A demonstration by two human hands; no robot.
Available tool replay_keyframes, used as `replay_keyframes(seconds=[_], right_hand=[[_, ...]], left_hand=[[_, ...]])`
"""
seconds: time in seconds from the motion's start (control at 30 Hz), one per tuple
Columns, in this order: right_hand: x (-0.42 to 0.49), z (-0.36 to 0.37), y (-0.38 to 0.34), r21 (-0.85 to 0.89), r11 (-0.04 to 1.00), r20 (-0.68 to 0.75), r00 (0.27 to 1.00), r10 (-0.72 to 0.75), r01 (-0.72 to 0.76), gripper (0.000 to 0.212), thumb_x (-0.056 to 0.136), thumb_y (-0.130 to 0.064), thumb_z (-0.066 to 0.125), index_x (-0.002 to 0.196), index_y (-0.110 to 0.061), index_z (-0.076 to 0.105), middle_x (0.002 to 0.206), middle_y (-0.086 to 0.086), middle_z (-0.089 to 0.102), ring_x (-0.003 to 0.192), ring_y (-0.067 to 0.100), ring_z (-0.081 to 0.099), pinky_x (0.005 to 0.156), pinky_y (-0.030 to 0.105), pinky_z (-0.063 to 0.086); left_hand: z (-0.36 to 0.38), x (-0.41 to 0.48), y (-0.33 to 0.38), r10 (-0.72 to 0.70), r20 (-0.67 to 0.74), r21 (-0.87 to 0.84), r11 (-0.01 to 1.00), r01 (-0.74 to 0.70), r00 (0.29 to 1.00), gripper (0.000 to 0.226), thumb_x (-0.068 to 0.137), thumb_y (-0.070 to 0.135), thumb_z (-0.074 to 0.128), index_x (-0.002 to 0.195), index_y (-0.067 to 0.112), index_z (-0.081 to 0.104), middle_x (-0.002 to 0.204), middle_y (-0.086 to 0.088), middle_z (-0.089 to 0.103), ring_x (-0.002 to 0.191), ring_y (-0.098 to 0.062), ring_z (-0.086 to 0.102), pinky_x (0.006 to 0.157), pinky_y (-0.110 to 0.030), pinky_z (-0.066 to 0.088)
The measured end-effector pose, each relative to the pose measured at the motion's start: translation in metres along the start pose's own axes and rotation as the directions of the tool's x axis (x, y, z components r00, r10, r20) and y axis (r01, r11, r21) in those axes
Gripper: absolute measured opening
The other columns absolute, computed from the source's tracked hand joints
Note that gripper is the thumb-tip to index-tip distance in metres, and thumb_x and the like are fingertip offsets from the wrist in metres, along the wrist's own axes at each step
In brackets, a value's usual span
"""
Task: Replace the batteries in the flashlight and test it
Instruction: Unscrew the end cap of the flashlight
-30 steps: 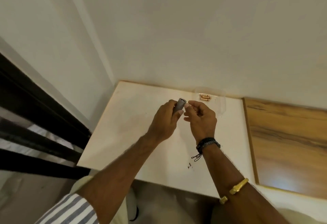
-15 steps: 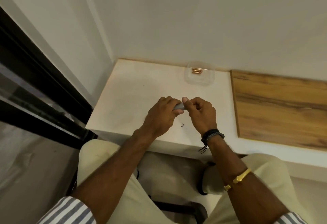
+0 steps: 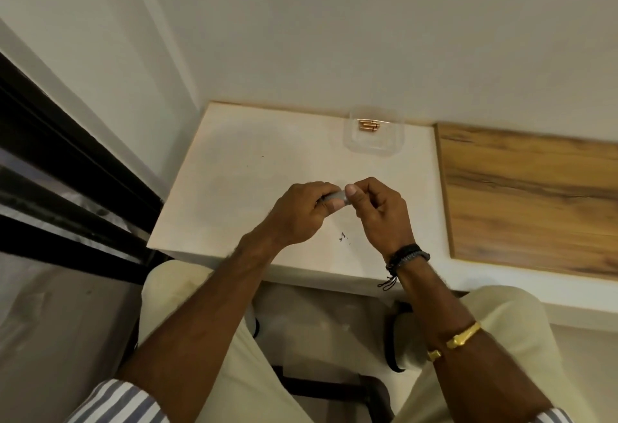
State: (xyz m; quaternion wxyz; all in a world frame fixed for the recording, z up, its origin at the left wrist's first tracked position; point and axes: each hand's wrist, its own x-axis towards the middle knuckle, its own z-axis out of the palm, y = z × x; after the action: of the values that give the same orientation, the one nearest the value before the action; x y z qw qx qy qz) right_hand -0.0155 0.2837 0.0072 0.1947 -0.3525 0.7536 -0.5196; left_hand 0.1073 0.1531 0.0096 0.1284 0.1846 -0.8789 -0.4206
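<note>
- Tabletop (image 3: pixel 234 161): white, set against the wall; wood board (image 3: pixel 518 195) butts its right edge.
- Left hand (image 3: pixel 297 215): fingers wrapped round the flashlight (image 3: pixel 336 198), bracing it above the tabletop.
- Right hand (image 3: pixel 378 212): thumb and fingers pinch the flashlight's end, probably to twist the cap.
- Tray (image 3: pixel 398 145): clear, at the far edge; reach looks unobstructed.
- Flashlight: grey, mostly hidden between the hands.
- Batteries (image 3: pixel 369 126): coppery, in the tray.

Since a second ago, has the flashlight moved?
Yes. The flashlight has come toward the person, away from the clear tray and nearer the black marks.
</note>
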Motion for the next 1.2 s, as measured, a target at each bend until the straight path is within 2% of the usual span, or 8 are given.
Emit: replay_keyframes(seconds=[0.13, 0.27, 0.37, 0.53, 0.73, 0.97, 1.1, 1.2], right_hand=[[0.009, -0.006, -0.001, 0.076, 0.995, 0.113, 0.991, -0.078, 0.07, 0.017, 0.1, -0.029, 0.065, 0.11, -0.017, 0.071, 0.077, 0.002, 0.069, 0.071, 0.015, 0.061, 0.068, 0.027, 0.053], [0.016, -0.006, -0.009, -0.001, 1.0, 0.09, 0.996, 0.025, -0.025, 0.028, 0.096, -0.044, 0.065, 0.103, -0.018, 0.074, 0.069, -0.001, 0.071, 0.061, 0.001, 0.064, 0.063, 0.019, 0.05], [0.017, -0.003, -0.008, -0.113, 0.993, 0.095, 0.995, 0.025, -0.014, 0.031, 0.094, -0.048, 0.065, 0.091, -0.018, 0.073, 0.066, -0.005, 0.069, 0.058, 0.001, 0.063, 0.066, 0.032, 0.056], [0.008, -0.007, 0.003, -0.005, 0.995, 0.134, 0.986, -0.096, 0.097, 0.018, 0.094, -0.027, 0.073, 0.111, -0.024, 0.074, 0.096, -0.005, 0.075, 0.088, 0.015, 0.069, 0.08, 0.044, 0.06], [0.003, -0.005, 0.004, -0.003, 0.995, 0.056, 0.993, 0.102, -0.102, 0.037, 0.09, -0.053, 0.068, 0.095, -0.018, 0.076, 0.073, -0.004, 0.075, 0.06, 0.006, 0.069, 0.059, 0.023, 0.052], [0.002, -0.01, 0.014, 0.037, 0.998, 0.116, 0.992, -0.051, 0.047, 0.025, 0.091, -0.024, 0.076, 0.115, -0.028, 0.07, 0.105, -0.006, 0.075, 0.093, 0.014, 0.071, 0.078, 0.037, 0.062], [0.001, -0.008, 0.008, 0.031, 0.993, 0.081, 0.99, 0.111, -0.114, 0.037, 0.091, -0.05, 0.067, 0.107, -0.016, 0.071, 0.084, -0.002, 0.076, 0.069, 0.01, 0.072, 0.058, 0.027, 0.056], [-0.002, -0.007, 0.015, 0.021, 0.998, 0.099, 0.994, 0.049, -0.051, 0.02, 0.095, -0.032, 0.07, 0.104, -0.015, 0.074, 0.087, 0.0, 0.076, 0.075, 0.011, 0.072, 0.064, 0.034, 0.059]], left_hand=[[-0.003, 0.002, -0.001, -0.053, 0.015, -0.099, 0.994, 0.055, 0.998, 0.024, 0.103, 0.032, 0.051, 0.099, 0.015, 0.068, 0.081, 0.004, 0.067, 0.073, -0.007, 0.06, 0.065, -0.016, 0.05], [-0.001, -0.001, -0.009, -0.012, -0.037, -0.05, 0.999, 0.01, 0.999, 0.024, 0.104, 0.027, 0.051, 0.11, 0.009, 0.066, 0.09, -0.004, 0.069, 0.08, -0.016, 0.063, 0.072, -0.028, 0.054], [0.002, -0.003, -0.011, 0.012, -0.056, -0.016, 1.0, -0.013, 0.998, 0.028, 0.103, 0.029, 0.051, 0.116, 0.009, 0.065, 0.096, 0.001, 0.068, 0.085, -0.014, 0.063, 0.076, -0.023, 0.052], [0.006, -0.007, -0.016, 0.023, -0.099, 0.074, 0.997, -0.015, 0.995, 0.033, 0.102, 0.035, 0.051, 0.121, 0.011, 0.064, 0.103, -0.002, 0.069, 0.089, -0.012, 0.06, 0.08, -0.027, 0.051], [0.011, -0.011, -0.015, 0.014, -0.086, 0.194, 0.981, 0.003, 0.996, 0.041, 0.101, 0.041, 0.044, 0.121, 0.011, 0.064, 0.106, -0.005, 0.07, 0.09, -0.017, 0.061, 0.081, -0.038, 0.055], [0.016, -0.01, -0.014, 0.016, -0.124, 0.231, 0.973, 0.013, 0.992, 0.041, 0.101, 0.039, 0.044, 0.121, 0.009, 0.064, 0.105, -0.007, 0.07, 0.09, -0.019, 0.061, 0.08, -0.04, 0.055], [0.02, -0.012, -0.013, 0.034, -0.116, 0.263, 0.965, -0.002, 0.993, 0.038, 0.101, 0.037, 0.046, 0.119, 0.01, 0.065, 0.103, -0.007, 0.071, 0.087, -0.02, 0.062, 0.078, -0.042, 0.056], [0.021, -0.013, -0.012, 0.033, -0.104, 0.278, 0.961, -0.003, 0.994, 0.038, 0.101, 0.036, 0.045, 0.12, 0.011, 0.064, 0.103, -0.006, 0.069, 0.087, -0.021, 0.061, 0.078, -0.043, 0.054]])
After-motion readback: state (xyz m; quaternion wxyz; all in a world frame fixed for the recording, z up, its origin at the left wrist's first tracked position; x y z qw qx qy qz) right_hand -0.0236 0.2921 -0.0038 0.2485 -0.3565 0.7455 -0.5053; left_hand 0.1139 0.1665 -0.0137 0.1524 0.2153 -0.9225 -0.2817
